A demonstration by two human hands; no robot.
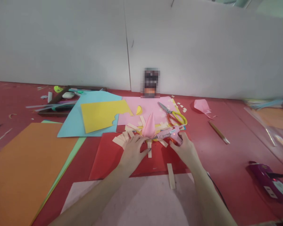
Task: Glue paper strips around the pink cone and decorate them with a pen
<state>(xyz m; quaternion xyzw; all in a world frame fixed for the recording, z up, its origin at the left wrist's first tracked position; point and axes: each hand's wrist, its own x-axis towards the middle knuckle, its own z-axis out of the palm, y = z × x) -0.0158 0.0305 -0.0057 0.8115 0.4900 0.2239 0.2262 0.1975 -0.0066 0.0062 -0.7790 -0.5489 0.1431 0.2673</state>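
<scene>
My right hand (185,149) is closed around a pink glue gun (169,133), whose nozzle points left toward a pink paper cone (149,126). My left hand (133,150) rests on the red paper sheet (106,160) with its fingers pinched at the base of the cone, among several cream paper strips (121,139) that fan out around it. One more cream strip (171,175) lies loose near my right wrist.
Yellow-handled scissors (173,114) lie on a pink sheet (151,105) behind the cone. Yellow (101,114), blue (70,125) and orange (25,169) sheets lie to the left, a pencil (219,132) and a purple device (269,181) to the right. A tray of tools (58,102) sits far left.
</scene>
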